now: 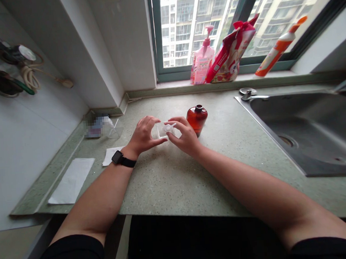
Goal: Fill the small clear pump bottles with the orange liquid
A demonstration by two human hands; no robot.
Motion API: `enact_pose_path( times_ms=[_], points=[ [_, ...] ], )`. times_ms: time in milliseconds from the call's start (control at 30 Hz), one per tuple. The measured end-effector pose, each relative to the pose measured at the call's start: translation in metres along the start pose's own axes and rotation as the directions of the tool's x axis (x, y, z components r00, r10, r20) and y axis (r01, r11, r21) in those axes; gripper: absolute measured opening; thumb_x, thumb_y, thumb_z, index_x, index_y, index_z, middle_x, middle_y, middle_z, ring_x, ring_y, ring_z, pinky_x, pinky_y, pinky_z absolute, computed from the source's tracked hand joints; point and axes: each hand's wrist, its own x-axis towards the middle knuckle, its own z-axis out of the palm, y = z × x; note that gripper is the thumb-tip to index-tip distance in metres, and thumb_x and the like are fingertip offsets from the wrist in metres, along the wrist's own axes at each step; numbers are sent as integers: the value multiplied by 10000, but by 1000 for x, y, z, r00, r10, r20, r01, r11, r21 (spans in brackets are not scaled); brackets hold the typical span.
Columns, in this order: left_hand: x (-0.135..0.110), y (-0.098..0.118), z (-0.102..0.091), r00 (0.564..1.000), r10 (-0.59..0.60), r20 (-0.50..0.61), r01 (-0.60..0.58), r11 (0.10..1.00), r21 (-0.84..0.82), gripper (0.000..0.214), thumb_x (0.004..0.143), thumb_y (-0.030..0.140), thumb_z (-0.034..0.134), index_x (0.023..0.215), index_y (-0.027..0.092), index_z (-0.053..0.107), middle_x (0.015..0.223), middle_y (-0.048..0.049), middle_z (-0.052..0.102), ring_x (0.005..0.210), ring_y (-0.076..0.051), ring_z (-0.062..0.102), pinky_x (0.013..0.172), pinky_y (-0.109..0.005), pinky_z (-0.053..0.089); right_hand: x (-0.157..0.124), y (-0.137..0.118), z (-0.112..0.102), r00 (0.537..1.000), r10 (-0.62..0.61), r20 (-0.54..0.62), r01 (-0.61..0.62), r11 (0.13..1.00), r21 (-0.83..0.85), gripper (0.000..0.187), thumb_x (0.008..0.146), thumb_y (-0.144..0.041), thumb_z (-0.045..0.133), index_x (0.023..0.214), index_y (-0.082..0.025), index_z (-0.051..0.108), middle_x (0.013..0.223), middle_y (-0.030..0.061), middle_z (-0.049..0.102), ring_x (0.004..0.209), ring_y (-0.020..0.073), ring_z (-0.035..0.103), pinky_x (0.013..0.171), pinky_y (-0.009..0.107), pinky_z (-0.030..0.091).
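Note:
My left hand (143, 136), with a black watch on its wrist, grips the left side of a small clear plastic box (161, 132) between thumb and fingers. My right hand (187, 135) is closed at the box's right side, pinching a small white scoop (168, 128) with a round end and a thin stem. The scoop shows over the box; whether they touch, I cannot tell. Just behind my right hand stands an amber bottle (196, 120) with an uncapped dark neck, upright on the speckled counter (176, 180).
White paper sheets (72, 180) lie at the left, near a partly blurred packet (97, 125). A steel sink (318, 131) with a faucet is at the right. On the windowsill stand a pink pump bottle (201, 64), a red bag (229, 54) and an orange-white bottle (276, 53).

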Motion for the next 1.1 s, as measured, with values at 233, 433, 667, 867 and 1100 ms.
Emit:
enact_pose_path(
  times_ms=[233,433,667,867,1100],
  points=[
    [0,0,0,1000,26,-15,-26,1000,0,604,913,598,837,1328,222,612,1302,-137,699,1235,-342,658,1123,-551,533,1,2,1,1000,7,-16,-7,999,32,315,913,-282,792,1218,-298,716,1231,87,692,1188,285,700,1053,527,642],
    [0,0,0,1000,18,4,-18,1000,1,640,897,635,840,1335,226,616,1307,-139,693,1248,-348,652,1120,-556,538,1,4,1,1000,23,-8,-23,999,39,248,929,-265,760,1171,-296,719,1241,83,692,1185,274,699,1069,531,637],
    [0,-1,0,1000,17,-1,-17,1000,0,630,897,613,850,1342,238,609,1325,-136,694,1262,-352,650,1127,-561,535,1,3,1,1000,-8,-4,9,999,43,332,916,-229,745,1236,-310,705,1238,81,688,1205,279,689,1067,526,635],
    [0,-2,1,999,29,-16,-29,1000,4,630,897,605,852,1339,226,611,1316,-139,699,1260,-350,653,1132,-559,530,0,3,2,1000,5,-15,-4,999,40,315,905,-256,775,1205,-306,695,1228,79,681,1179,280,688,1043,527,646],
    [-1,-1,-1,1000,22,3,-22,1000,4,662,897,649,840,1348,223,608,1334,-143,690,1271,-353,649,1133,-553,530,0,2,1,999,-42,-9,42,998,36,334,914,-167,709,1222,-297,712,1245,87,681,1206,272,685,1076,513,631]
  ],
)
